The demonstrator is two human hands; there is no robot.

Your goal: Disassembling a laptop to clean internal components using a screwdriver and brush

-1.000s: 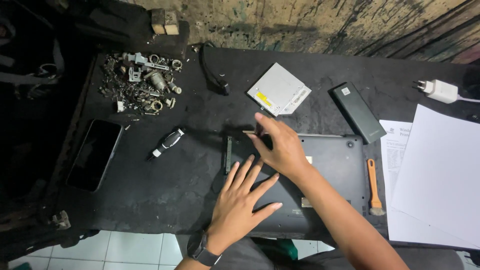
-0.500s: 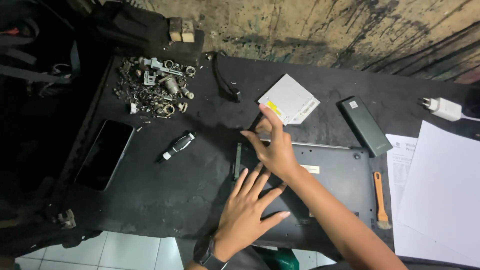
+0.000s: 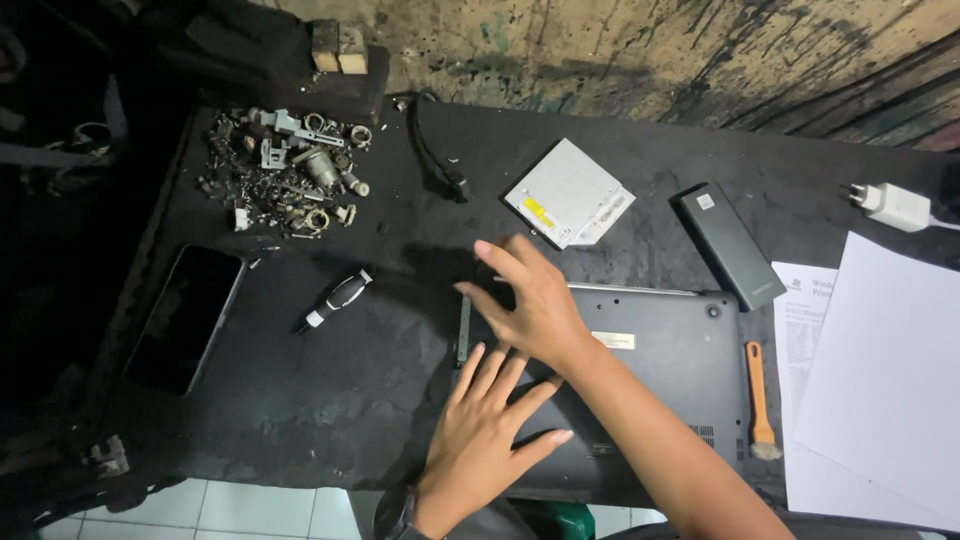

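Fingers spread wide, our left hand (image 3: 480,440) lies flat on the dark laptop base (image 3: 650,370), which sits upside down at the near edge of the black worktop (image 3: 300,400). Our right hand (image 3: 530,305) crosses above it, fingers loosely splayed and holding nothing, fingertips at the laptop's left edge beside a thin dark strip (image 3: 463,328). Just beyond lies a silver optical drive (image 3: 568,194), with a black battery pack (image 3: 728,245) to its right. A small pen-like tool (image 3: 335,298), a phone (image 3: 185,317) and a heap of metal scraps (image 3: 290,170) lie to the left; an orange brush (image 3: 758,395) and white papers (image 3: 880,380) to the right.
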